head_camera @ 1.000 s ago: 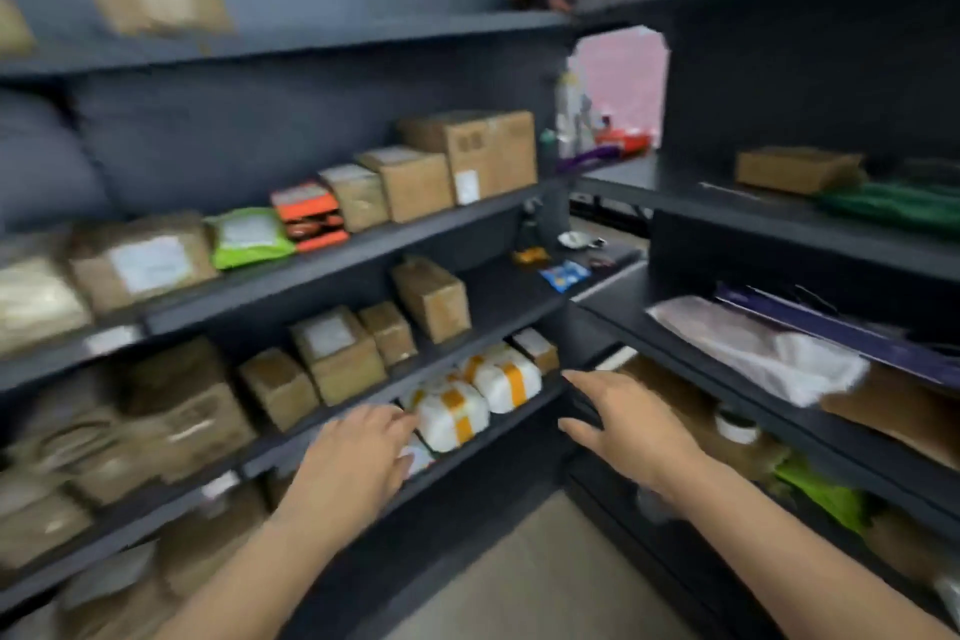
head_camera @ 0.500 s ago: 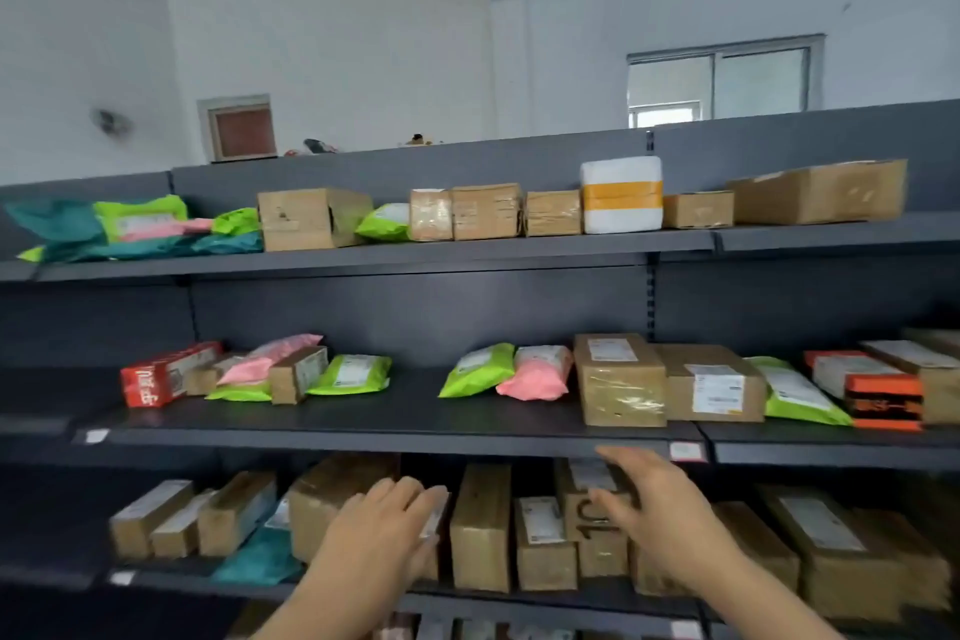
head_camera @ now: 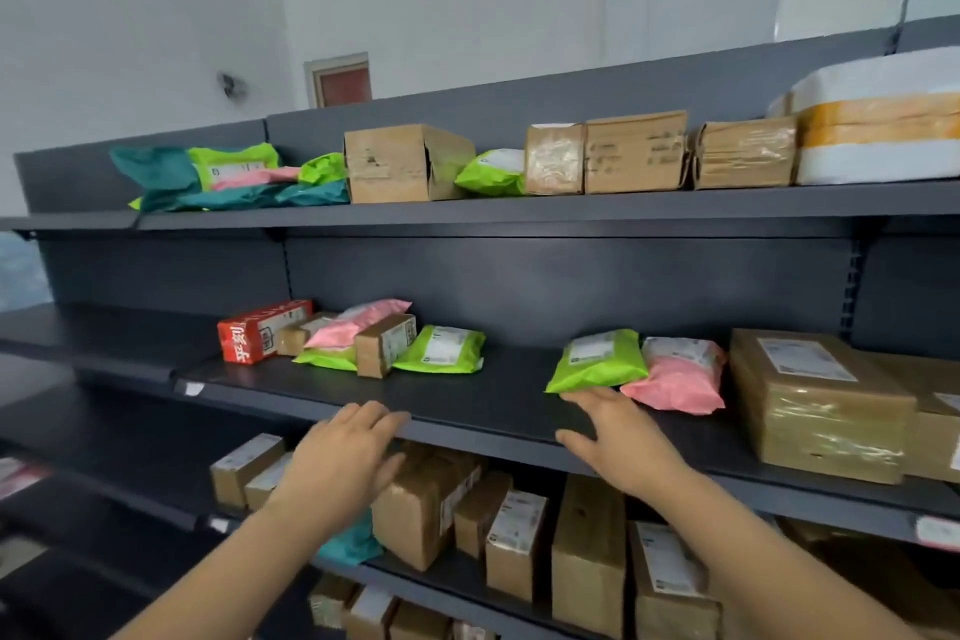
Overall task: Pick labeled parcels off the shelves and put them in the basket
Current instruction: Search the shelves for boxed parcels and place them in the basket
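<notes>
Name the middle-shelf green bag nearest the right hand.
The green bag beside the pink bag, at the right hand's fingertips; the other green ones lie leftward by the red box.

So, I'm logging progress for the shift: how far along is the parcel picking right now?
Done: nothing provable; no basket is in view. In hand: nothing. The right hand is open beside the green mailer on the middle shelf; the left hand is open at that shelf's edge. Left: take it, basket it, then other labeled parcels.
</notes>
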A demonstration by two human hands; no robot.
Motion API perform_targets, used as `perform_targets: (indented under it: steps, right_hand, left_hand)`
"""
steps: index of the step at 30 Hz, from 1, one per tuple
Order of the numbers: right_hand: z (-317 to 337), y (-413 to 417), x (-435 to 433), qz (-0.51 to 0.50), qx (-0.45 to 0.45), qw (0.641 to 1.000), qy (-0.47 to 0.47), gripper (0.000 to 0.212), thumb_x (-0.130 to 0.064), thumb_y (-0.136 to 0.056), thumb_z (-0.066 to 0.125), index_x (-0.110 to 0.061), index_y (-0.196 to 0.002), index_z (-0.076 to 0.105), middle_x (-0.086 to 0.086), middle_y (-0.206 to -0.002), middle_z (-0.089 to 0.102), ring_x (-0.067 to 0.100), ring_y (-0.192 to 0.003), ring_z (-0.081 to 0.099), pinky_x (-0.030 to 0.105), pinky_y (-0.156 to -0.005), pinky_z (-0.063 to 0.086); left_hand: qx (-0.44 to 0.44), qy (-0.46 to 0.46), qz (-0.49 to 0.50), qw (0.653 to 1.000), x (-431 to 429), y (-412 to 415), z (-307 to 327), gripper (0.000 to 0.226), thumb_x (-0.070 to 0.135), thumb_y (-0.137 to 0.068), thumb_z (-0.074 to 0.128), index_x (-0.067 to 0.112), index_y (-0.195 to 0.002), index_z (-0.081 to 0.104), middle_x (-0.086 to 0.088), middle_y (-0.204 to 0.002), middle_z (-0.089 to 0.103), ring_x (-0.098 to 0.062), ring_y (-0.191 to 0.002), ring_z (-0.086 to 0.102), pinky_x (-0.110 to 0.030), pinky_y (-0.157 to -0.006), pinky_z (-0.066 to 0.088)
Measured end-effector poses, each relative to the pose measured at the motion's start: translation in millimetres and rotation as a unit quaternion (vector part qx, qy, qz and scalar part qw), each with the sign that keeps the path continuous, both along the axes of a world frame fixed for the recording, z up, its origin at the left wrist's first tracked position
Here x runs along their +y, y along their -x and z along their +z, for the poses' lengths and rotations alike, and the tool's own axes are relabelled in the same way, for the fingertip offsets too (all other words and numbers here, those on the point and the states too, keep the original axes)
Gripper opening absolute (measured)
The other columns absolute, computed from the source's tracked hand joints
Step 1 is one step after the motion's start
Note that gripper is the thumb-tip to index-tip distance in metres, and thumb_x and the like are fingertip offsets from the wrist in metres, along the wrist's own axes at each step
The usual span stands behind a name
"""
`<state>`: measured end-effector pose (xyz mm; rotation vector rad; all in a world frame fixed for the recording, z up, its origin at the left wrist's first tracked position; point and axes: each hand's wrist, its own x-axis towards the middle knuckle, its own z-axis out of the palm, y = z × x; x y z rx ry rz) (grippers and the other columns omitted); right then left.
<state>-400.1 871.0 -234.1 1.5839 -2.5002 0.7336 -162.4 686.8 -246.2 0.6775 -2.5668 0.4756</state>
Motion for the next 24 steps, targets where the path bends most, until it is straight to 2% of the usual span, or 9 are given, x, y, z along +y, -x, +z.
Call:
perform_targets:
  steps: [2, 9, 17, 24]
  right_hand:
    - [6, 25, -26, -0.002, 0.007, 1.0, 0.001, 0.052, -0.04, -0.091, 0.057, -0.023, -0.139, 0.044, 0.001, -0.141, 0.045, 0.019, -0.129, 0.042, 0.028, -0.104, 0.036]
    - [21, 78, -118, 0.02, 0.028, 0.999, -0.01, 0.053, -0.04, -0.092, 0.056, -0.023, -0.14, 0.041, 0.002, -0.141, 0.045, 0.021, -0.129, 0.042, 0.032, -0.105, 0.036]
    - [7, 72, -214, 0.061, 0.021, 0.997, -0.037, 0.054, -0.039, -0.091, 0.056, -0.023, -0.141, 0.041, 0.0, -0.141, 0.044, 0.02, -0.128, 0.043, 0.033, -0.103, 0.037]
    - [-8, 64, -297, 0.029, 0.024, 0.997, -0.068, 0.056, -0.038, -0.092, 0.055, -0.022, -0.143, 0.038, 0.0, -0.145, 0.04, 0.02, -0.129, 0.041, 0.032, -0.105, 0.036]
  left_hand:
    - [-0.011, 0.012, 0.015, 1.0, -20, 21, 5, 0.052, 0.038, -0.062, 0.082, 0.023, -0.11, 0.068, 0.007, -0.092, 0.065, -0.014, -0.079, 0.064, -0.028, -0.057, 0.055]
    - [-0.004, 0.031, 0.043, 0.999, -78, 74, 20, 0.047, 0.04, -0.064, 0.08, 0.023, -0.106, 0.068, 0.004, -0.092, 0.066, -0.018, -0.08, 0.065, -0.03, -0.055, 0.054]
    - [0.015, 0.013, 0.063, 0.998, -157, 82, 17, 0.045, 0.035, -0.065, 0.081, 0.018, -0.104, 0.069, -0.002, -0.092, 0.067, -0.025, -0.081, 0.065, -0.033, -0.057, 0.055]
    - [0.067, -0.036, 0.036, 0.996, -250, 92, 5, 0.041, 0.035, -0.069, 0.078, 0.012, -0.1, 0.066, -0.008, -0.098, 0.063, -0.031, -0.084, 0.061, -0.039, -0.061, 0.056]
